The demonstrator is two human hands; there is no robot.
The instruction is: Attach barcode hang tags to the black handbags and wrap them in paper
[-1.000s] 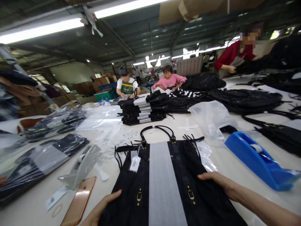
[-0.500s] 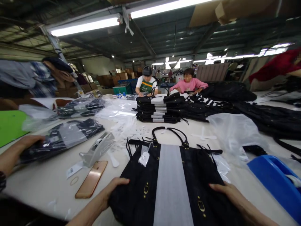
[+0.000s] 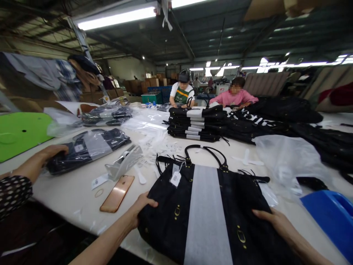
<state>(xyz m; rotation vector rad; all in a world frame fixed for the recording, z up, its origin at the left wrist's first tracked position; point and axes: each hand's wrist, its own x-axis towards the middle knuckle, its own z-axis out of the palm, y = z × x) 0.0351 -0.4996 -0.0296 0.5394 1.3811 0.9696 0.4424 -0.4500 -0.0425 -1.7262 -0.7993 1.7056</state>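
Note:
A black handbag (image 3: 162,221) lies in front of me, its two handles pointing away, with brass-coloured fittings on its front. A white strip (image 3: 206,209) runs down its middle, and a white hang tag (image 3: 175,178) rests near its upper left. My left hand (image 3: 142,209) grips the bag's left side, thumb on top and fingers hidden beneath. On the right side, my right hand (image 3: 268,218) holds the bag the same way, its thumb on the black surface.
Left of me, a co-worker's hand (image 3: 53,152) touches a plastic-wrapped bag (image 3: 91,147). A phone (image 3: 117,194), a clear tape dispenser (image 3: 124,162) and a blue plastic object (image 3: 328,217) lie on the table. Beyond stands a stack of black bags (image 3: 176,127); two people work behind it.
My view has swung slightly left, so things sit farther right in the picture. Both my hands keep their hold on the handbag. At left, more of the co-worker's dotted sleeve shows.

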